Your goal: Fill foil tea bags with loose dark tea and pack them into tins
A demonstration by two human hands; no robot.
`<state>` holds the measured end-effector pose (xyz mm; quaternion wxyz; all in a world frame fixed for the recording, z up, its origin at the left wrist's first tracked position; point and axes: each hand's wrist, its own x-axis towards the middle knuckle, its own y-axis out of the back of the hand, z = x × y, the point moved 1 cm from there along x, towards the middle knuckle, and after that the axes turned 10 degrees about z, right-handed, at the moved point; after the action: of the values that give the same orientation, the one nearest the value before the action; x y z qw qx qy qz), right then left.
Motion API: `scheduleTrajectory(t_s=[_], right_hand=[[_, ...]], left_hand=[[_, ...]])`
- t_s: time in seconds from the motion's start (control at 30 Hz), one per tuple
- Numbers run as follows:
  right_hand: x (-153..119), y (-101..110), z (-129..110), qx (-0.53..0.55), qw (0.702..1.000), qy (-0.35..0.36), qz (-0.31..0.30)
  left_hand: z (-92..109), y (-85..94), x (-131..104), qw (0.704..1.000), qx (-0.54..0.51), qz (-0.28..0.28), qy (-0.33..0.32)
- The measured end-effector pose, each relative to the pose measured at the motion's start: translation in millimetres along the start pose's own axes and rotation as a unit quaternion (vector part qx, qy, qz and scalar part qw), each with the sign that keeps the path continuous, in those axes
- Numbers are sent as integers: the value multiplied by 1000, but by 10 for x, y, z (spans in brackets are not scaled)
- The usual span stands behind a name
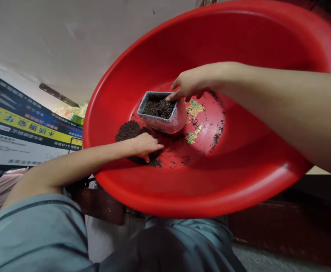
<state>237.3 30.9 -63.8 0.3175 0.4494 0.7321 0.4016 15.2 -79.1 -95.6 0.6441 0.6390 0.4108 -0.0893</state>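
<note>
Left hand, fingers apart, at loose soil in red basin; right hand, fingers apart, at rim of box; soil handling appears in progress.

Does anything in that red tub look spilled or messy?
Yes: dark soil lies loose outside the small container, heaped near the left hand, with crumbs scattered across the floor of the red tub. It looks spilled, though it may be there on purpose.
</note>
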Motion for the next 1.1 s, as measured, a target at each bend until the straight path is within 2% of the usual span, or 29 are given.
scheduleTrajectory(t_s=[0.07,0.13,0.23,0.4,0.53,0.63,0.77,0.97,1.1], right_hand=[[-73,68,-85,-60,998,3,6],[-126,136,-154,-106,993,31,37],[-163,204,-197,-104,989,67,77],[-160,248,-188,-85,985,89,124],[-94,251,-131,-106,982,63,144],[-15,238,-58,-109,979,60,163],[23,242,-20,-119,978,70,156],[-79,268,-112,-142,980,71,121],[-72,257,-99,-131,981,77,120]], left_hand=[[7,-175,31,999,8,30,-36],[-4,-320,30,996,11,52,-70],[-27,-465,22,993,11,52,-108],[-17,-517,64,987,-7,55,-153],[-16,-455,82,990,-11,45,-136],[-83,-349,23,990,-28,73,-119],[-254,-102,-175,976,-91,167,-110],[-483,474,-587,930,-202,288,-104],[-644,829,-700,907,-197,368,-62]])
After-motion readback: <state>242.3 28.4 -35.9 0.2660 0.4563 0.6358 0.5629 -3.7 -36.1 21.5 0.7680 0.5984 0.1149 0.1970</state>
